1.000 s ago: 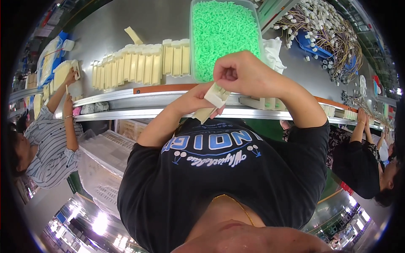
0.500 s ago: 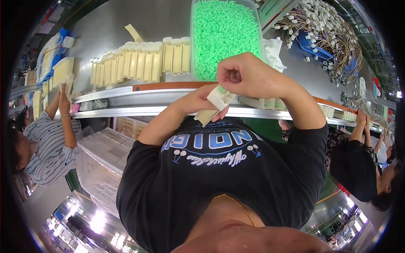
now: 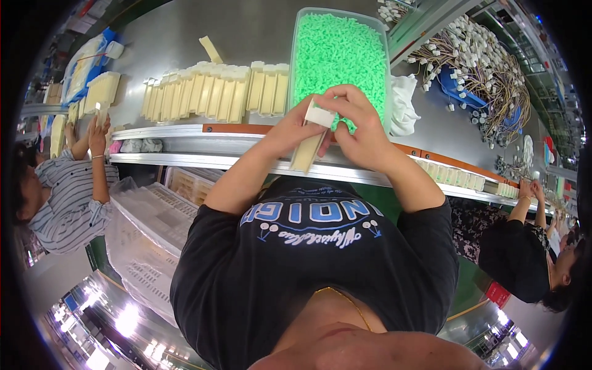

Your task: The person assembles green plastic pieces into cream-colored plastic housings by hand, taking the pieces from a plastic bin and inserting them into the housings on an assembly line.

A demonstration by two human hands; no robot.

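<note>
My left hand [image 3: 291, 128] is closed around a long cream plastic housing [image 3: 303, 153], tilted with its blocky white end up. My right hand [image 3: 365, 132] curls its fingers and thumb about that white end, touching it. A little green shows beside the end; whether it is a piece in the housing or the bin behind cannot be made out. Just beyond my hands stands a clear plastic bin [image 3: 389, 80] heaped with small green plastic pieces [image 3: 339, 52]. To its left, a row of similar cream housings [image 3: 203, 92] stands side by side on the metal table.
One loose housing [image 3: 210, 49] lies behind the row. White cloth [image 3: 404, 105] sits right of the bin, near a metal post [image 3: 425, 31] and a pile of wired connectors [image 3: 475, 49]. A metal rail [image 3: 185, 158] edges the table. Co-workers sit on both sides.
My right hand has opened from a tight fist above the housing and come down around its white end. The housing has turned more upright in my left hand.
</note>
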